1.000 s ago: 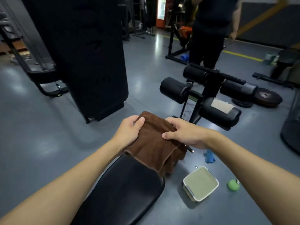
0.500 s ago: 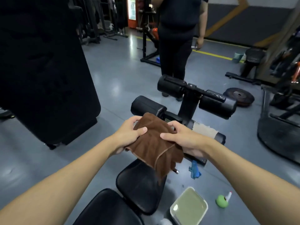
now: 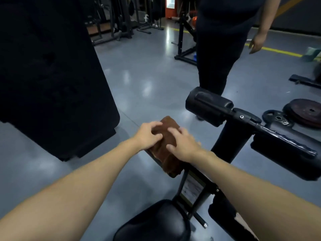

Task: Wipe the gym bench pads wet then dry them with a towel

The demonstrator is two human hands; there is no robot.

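**Still on the roller: cloth could slide off the round pad**

Both hands press a folded brown towel (image 3: 165, 148) over a lower foam roller of the bench (image 3: 156, 221); the roller itself is hidden beneath the cloth. The left hand (image 3: 147, 136) has its fingers (image 3: 157, 126) curled and clenched into the fabric, and the right hand (image 3: 184, 146) lies flatter, its fingers spread on top, pinning it.

The likely trouble, as I judge it, is the towel slipping round the curved pad, since one end hangs loose off the near side.

The upright post (image 3: 231, 136) stands just right of the hands, and the upper roller (image 3: 208, 106) juts out beyond them, crowding any stroke that way. A bystander (image 3: 224, 40) stands close behind the rollers, with weight plates (image 3: 307, 112) on the floor to the right.
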